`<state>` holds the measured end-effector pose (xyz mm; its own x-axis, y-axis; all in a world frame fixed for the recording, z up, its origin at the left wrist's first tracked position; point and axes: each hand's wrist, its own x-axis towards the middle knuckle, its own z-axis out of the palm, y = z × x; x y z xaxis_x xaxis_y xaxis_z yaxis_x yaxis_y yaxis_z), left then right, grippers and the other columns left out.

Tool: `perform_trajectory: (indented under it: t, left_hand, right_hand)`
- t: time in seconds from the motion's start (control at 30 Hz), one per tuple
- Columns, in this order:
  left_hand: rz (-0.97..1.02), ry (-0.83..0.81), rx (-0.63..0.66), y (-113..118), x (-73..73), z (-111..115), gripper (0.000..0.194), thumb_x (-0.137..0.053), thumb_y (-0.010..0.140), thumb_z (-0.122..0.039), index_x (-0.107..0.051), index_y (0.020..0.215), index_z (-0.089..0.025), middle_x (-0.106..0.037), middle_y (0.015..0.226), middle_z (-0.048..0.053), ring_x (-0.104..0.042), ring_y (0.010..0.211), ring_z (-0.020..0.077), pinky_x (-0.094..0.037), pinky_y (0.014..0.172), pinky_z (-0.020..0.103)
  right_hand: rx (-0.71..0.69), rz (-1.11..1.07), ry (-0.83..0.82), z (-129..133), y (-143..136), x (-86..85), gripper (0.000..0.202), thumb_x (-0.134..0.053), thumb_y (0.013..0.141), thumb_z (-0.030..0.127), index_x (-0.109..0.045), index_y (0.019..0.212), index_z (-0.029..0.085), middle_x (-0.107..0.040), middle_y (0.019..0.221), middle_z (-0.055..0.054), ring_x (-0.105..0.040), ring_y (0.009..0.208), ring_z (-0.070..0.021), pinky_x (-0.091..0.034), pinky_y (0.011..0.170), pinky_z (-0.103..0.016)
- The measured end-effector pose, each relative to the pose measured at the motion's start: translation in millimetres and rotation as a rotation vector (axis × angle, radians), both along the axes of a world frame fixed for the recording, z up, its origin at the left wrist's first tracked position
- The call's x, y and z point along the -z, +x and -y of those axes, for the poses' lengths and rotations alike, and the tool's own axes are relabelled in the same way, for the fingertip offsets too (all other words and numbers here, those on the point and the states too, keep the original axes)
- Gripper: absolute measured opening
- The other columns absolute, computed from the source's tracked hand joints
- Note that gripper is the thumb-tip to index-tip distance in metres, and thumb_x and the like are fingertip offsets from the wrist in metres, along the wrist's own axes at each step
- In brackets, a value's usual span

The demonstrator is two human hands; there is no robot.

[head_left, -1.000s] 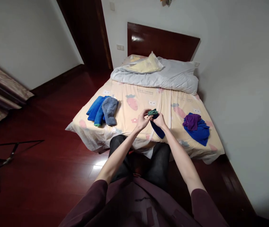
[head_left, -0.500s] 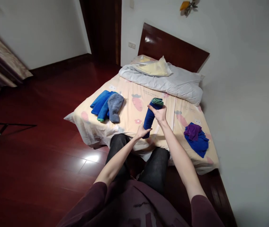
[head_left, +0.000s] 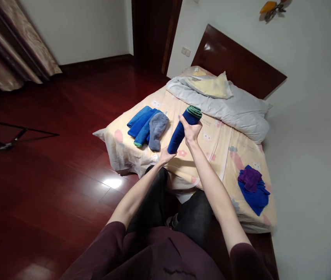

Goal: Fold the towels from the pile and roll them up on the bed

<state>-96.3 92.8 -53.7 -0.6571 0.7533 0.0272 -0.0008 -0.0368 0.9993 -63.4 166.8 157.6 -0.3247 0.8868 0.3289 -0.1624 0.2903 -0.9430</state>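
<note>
A rolled blue towel [head_left: 180, 132] with green edging at its upper end is held tilted above the bed. My left hand [head_left: 166, 155] grips its lower end, and my right hand [head_left: 191, 130] is wrapped round the upper part, thumb on the near side. Just left of the roll lie several rolled or folded blue towels [head_left: 143, 124] on the bed, side by side, with a grey one [head_left: 158, 128] at their right end. Toward the bed's right front, a crumpled purple cloth [head_left: 250, 179] rests on a loose blue cloth [head_left: 255, 200].
The bed [head_left: 209, 159] has a patterned peach sheet, with a pale quilt [head_left: 241, 111] and a yellow pillow [head_left: 212, 85] near the dark headboard [head_left: 241, 62]. A black metal frame [head_left: 16, 138] stands on the red floor at left, below a curtain [head_left: 14, 46].
The view has turned left, so the bed appears farther right. Both hands have carried the rolled towel left, closer to the row of towels.
</note>
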Motion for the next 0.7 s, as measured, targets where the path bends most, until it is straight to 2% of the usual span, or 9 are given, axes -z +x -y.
perform_trajectory:
  t: [0.2, 0.33, 0.47, 0.7]
  left_hand:
    - [-0.081, -0.06, 0.008, -17.6, 21.4, -17.2, 0.045, -0.084, 0.064, -0.026, -0.077, 0.106, -0.012, -0.079, 0.095, 0.012, -0.075, 0.089, 0.0312, -0.062, 0.084, 0.044]
    - [-0.12, -0.095, -0.019, -29.3, 38.2, -26.3, 0.041, -0.082, 0.065, -0.03, -0.076, 0.101, -0.011, -0.079, 0.091, 0.012, -0.074, 0.087, 0.0303, -0.06, 0.084, 0.043]
    - [-0.149, -0.128, -0.015, -41.5, 47.1, -31.0, 0.037, -0.079, 0.065, -0.032, -0.076, 0.096, -0.012, -0.077, 0.086, 0.01, -0.072, 0.085, 0.0284, -0.059, 0.082, 0.04]
    - [-0.123, -0.182, -0.051, -47.9, 63.6, -29.8, 0.037, -0.08, 0.065, -0.034, -0.073, 0.094, -0.012, -0.074, 0.085, 0.01, -0.07, 0.081, 0.026, -0.057, 0.079, 0.038]
  right_hand:
    - [-0.058, 0.098, 0.009, -18.1, -17.4, 15.3, 0.047, -0.094, 0.056, 0.049, -0.069, 0.08, 0.017, -0.076, 0.083, -0.006, -0.076, 0.094, -0.0294, -0.066, 0.084, -0.041]
    - [-0.035, 0.119, 0.043, -25.5, -25.5, 34.5, 0.043, -0.089, 0.064, 0.05, -0.069, 0.081, 0.017, -0.076, 0.085, -0.008, -0.075, 0.097, -0.0296, -0.065, 0.085, -0.042]
    - [-0.034, 0.128, 0.061, -32.0, -30.7, 50.2, 0.042, -0.086, 0.071, 0.052, -0.07, 0.086, 0.016, -0.076, 0.09, -0.008, -0.075, 0.096, -0.0281, -0.064, 0.087, -0.042]
    - [-0.086, 0.209, 0.027, -38.6, -34.6, 75.2, 0.045, -0.092, 0.062, 0.05, -0.071, 0.083, 0.017, -0.078, 0.087, -0.008, -0.075, 0.095, -0.0286, -0.064, 0.087, -0.041]
